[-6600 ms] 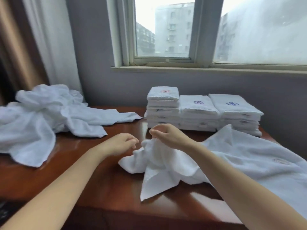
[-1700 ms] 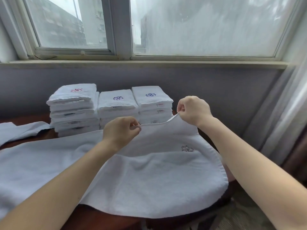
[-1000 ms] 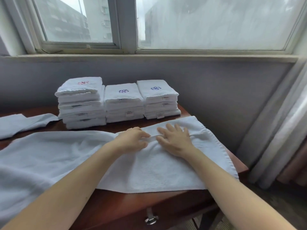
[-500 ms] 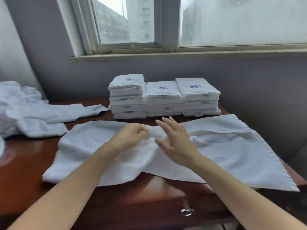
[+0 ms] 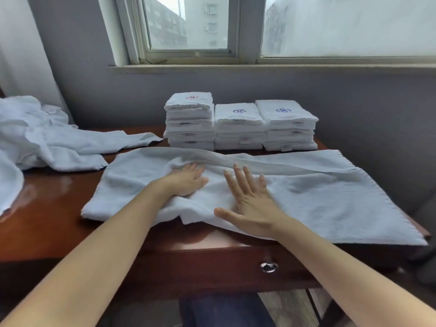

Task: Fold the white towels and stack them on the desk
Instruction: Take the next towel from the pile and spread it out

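Observation:
A long white towel (image 5: 318, 194), folded lengthwise, lies across the brown wooden desk (image 5: 47, 223). My left hand (image 5: 186, 180) rests flat on its middle, fingers straight, with wrinkles bunched just beyond the fingertips. My right hand (image 5: 250, 201) lies beside it, palm down with fingers spread, pressing the towel near its front edge. Behind the towel stand three stacks of folded white towels: a left stack (image 5: 190, 121) with a red emblem, a middle stack (image 5: 239, 126) and a right stack (image 5: 289, 126) with blue emblems.
A heap of unfolded white towels (image 5: 42, 138) covers the desk's left end. The towel's right end reaches the desk's right edge. A drawer with a metal knob (image 5: 269, 267) is in the desk front. A grey wall and window sill (image 5: 259, 67) rise behind the stacks.
Both hands went from pinching the towel's lifted edge to lying flat on the laid-down towel. They have since slid toward the towel's middle, and my right hand's fingers have spread.

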Demonstrator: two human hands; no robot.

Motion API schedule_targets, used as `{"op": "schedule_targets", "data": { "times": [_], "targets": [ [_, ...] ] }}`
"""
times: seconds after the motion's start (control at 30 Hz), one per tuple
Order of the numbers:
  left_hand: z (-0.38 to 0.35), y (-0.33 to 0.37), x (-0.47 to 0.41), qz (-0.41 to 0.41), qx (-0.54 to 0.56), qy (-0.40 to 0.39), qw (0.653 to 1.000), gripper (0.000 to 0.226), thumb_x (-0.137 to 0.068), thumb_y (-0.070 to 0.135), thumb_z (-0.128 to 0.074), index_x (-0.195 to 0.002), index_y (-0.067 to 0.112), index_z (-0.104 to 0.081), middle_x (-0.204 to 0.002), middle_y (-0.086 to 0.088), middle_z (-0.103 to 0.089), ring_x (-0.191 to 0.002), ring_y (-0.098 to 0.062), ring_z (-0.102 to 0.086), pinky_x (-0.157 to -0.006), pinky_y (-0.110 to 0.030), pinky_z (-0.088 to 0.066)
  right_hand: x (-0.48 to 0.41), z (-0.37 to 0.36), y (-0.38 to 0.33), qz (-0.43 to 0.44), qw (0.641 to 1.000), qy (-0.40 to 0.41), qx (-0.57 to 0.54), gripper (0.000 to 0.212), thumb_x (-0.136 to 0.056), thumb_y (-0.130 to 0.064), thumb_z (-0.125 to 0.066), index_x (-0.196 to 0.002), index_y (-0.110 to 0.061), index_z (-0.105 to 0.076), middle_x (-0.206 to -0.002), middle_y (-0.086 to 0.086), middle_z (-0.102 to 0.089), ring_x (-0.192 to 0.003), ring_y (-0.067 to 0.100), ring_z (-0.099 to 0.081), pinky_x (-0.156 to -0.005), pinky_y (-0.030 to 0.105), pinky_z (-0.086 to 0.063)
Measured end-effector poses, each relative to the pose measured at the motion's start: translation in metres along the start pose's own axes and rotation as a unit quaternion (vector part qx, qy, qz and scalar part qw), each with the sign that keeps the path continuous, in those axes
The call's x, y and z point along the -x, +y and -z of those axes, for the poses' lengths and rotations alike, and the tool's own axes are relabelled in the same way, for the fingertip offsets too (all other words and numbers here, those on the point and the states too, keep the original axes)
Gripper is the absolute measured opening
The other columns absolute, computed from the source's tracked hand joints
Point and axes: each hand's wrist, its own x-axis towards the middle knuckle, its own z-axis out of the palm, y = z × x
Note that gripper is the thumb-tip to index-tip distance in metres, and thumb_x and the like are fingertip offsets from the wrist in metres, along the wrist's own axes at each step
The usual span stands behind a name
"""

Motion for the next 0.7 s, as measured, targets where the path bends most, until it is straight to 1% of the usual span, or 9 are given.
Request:
{"op": "schedule_targets", "data": {
  "times": [0.17, 0.27, 0.33, 0.4, 0.43, 0.5, 0.57, 0.6, 0.7],
  "targets": [
    [-0.004, -0.009, -0.011, -0.016, -0.006, 0.024, 1.000, 0.066, -0.101, 0.055, -0.030, -0.157, 0.027, -0.010, -0.165, -0.003, 0.003, -0.151, -0.016, 0.007, -0.121, -0.040, 0.003, 0.017, 0.007, 0.006, 0.038, 0.996, -0.077, 0.037, 0.082, -0.084, -0.083, -0.021, -0.153, -0.046, 0.003, -0.161, -0.013, 0.019, -0.146, 0.015, 0.027, -0.116, 0.051, 0.021],
    [-0.006, -0.011, -0.012, -0.030, 0.040, 0.059, 0.997, 0.065, -0.099, 0.053, -0.042, -0.155, 0.026, -0.023, -0.165, -0.001, -0.008, -0.151, -0.015, -0.003, -0.122, -0.036, -0.004, 0.028, 0.015, 0.008, 0.075, 0.993, -0.088, 0.008, 0.077, -0.084, -0.083, -0.027, -0.152, -0.050, -0.010, -0.162, -0.022, 0.004, -0.148, 0.009, 0.018, -0.118, 0.046, 0.019],
    [-0.004, -0.013, -0.007, -0.042, 0.112, 0.077, 0.990, 0.057, -0.097, 0.048, -0.050, -0.149, 0.027, -0.039, -0.160, 0.001, -0.027, -0.148, -0.015, -0.022, -0.119, -0.032, -0.018, 0.032, 0.024, 0.006, 0.076, 0.995, -0.051, -0.042, 0.069, -0.083, -0.082, -0.034, -0.144, -0.049, -0.039, -0.158, -0.023, -0.023, -0.149, 0.006, -0.006, -0.121, 0.043, 0.007],
    [-0.002, -0.013, 0.003, -0.047, 0.191, 0.106, 0.975, 0.039, -0.097, 0.045, -0.053, -0.133, 0.031, -0.058, -0.141, 0.007, -0.054, -0.130, -0.012, -0.049, -0.108, -0.031, -0.037, 0.024, 0.034, 0.002, 0.056, 0.996, 0.009, -0.075, 0.065, -0.084, -0.079, -0.033, -0.115, -0.036, -0.069, -0.134, -0.014, -0.059, -0.131, 0.004, -0.043, -0.121, 0.045, -0.006],
    [0.001, -0.013, 0.011, -0.046, 0.218, 0.134, 0.966, 0.032, -0.097, 0.044, -0.053, -0.125, 0.033, -0.063, -0.131, 0.011, -0.061, -0.120, -0.009, -0.055, -0.103, -0.031, -0.043, 0.017, 0.038, -0.003, 0.049, 0.996, 0.029, -0.069, 0.066, -0.086, -0.077, -0.031, -0.102, -0.029, -0.073, -0.117, -0.009, -0.069, -0.118, 0.005, -0.053, -0.121, 0.045, -0.008],
    [0.009, -0.014, 0.029, -0.041, 0.243, 0.198, 0.949, 0.026, -0.097, 0.044, -0.052, -0.116, 0.034, -0.068, -0.117, 0.018, -0.065, -0.111, -0.003, -0.058, -0.096, -0.031, -0.047, 0.000, 0.041, -0.017, 0.048, 0.996, 0.061, -0.054, 0.052, -0.094, -0.063, -0.037, -0.096, -0.025, -0.073, -0.099, -0.007, -0.072, -0.103, 0.008, -0.058, -0.120, 0.043, -0.016],
    [0.015, -0.019, 0.051, -0.041, 0.244, 0.252, 0.936, 0.023, -0.097, 0.043, -0.051, -0.108, 0.034, -0.069, -0.110, 0.020, -0.067, -0.107, -0.001, -0.060, -0.093, -0.031, -0.049, -0.020, 0.041, -0.035, 0.061, 0.990, 0.086, -0.089, 0.030, -0.098, -0.043, -0.048, -0.104, -0.027, -0.072, -0.105, -0.010, -0.072, -0.101, 0.012, -0.062, -0.107, 0.039, -0.039],
    [0.016, -0.023, 0.064, -0.042, 0.249, 0.271, 0.929, 0.021, -0.097, 0.041, -0.052, -0.104, 0.033, -0.070, -0.107, 0.019, -0.068, -0.105, -0.002, -0.061, -0.092, -0.032, -0.050, -0.031, 0.041, -0.046, 0.063, 0.988, 0.078, -0.115, 0.026, -0.099, -0.037, -0.049, -0.109, -0.028, -0.071, -0.112, -0.012, -0.071, -0.105, 0.012, -0.062, -0.099, 0.036, -0.045],
    [0.012, -0.043, 0.106, -0.035, 0.267, 0.313, 0.911, 0.014, -0.094, 0.039, -0.056, -0.094, 0.031, -0.067, -0.094, 0.015, -0.069, -0.094, -0.004, -0.064, -0.088, -0.033, -0.052, -0.063, 0.037, -0.078, 0.078, 0.987, 0.007, -0.137, 0.029, -0.101, -0.029, -0.046, -0.123, -0.029, -0.065, -0.129, -0.011, -0.064, -0.118, 0.012, -0.057, -0.098, 0.032, -0.045]
  ]
}}
